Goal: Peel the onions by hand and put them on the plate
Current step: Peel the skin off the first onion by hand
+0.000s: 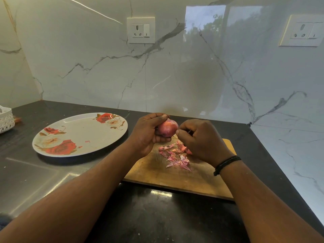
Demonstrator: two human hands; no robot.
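Note:
A red onion (168,128) is held above the far end of the wooden cutting board (177,179). My left hand (149,133) grips it from the left, thumb on top and fingers underneath. My right hand (198,139) has its fingers curled against the onion's right side, pinching at the skin there. Pink skin scraps (176,156) lie scattered on the board below both hands. The oval plate (82,132) with red rose prints lies on the dark counter to the left, holding no onion, only a tiny skin fleck.
A white lattice basket (6,121) stands at the counter's far left edge. Marble walls close in behind and on the right, with sockets (141,30) high up. The black counter (157,218) stretches toward me in front of the board.

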